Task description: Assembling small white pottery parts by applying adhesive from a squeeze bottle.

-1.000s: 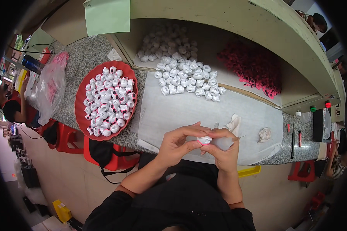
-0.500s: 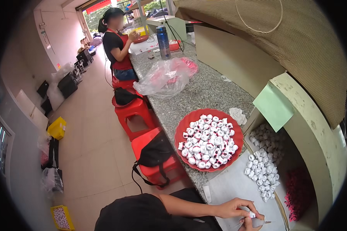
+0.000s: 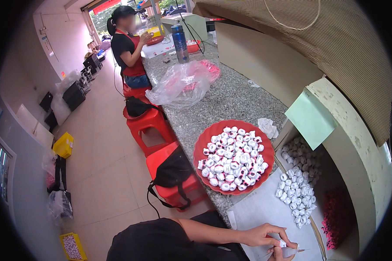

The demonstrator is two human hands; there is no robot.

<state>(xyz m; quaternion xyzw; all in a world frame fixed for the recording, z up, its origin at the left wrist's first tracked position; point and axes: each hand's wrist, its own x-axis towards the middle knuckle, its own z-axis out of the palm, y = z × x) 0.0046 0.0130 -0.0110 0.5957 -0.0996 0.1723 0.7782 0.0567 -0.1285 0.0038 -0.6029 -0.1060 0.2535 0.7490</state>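
Note:
Near the lower edge, my left hand point(image 3: 264, 235) reaches in from the left, its thumb and finger pinching a small white piece point(image 3: 282, 243). This piece resembles the white beads nearby. Close against it, my right hand point(image 3: 279, 255) is curled round a small translucent needle-tip bottle point(image 3: 291, 251), whose thin tip points right. Most of the right hand is cut off by the frame's edge. Both hands are over a white sheet point(image 3: 252, 213). Just beyond lies a heap of white beads point(image 3: 295, 193). A red scalloped bowl point(image 3: 199, 150) full of white beads with red and dark markings stands farther off.
Pink-red small parts point(image 3: 335, 219) lie right, beside a cream panel point(image 3: 350, 130) with a green paper point(image 3: 311, 119). Plastic bags point(image 3: 178, 89) and a blue bottle point(image 3: 180, 43) stand farther along the granite counter point(image 3: 244, 98). Red stools point(image 3: 150, 130) line its left; a co-worker point(image 3: 128, 48) works beyond.
The view has shifted slightly, so the counter and bowl appear a little farther left. Both hands keep their hold, with the white piece and the bottle tip nearly in place.

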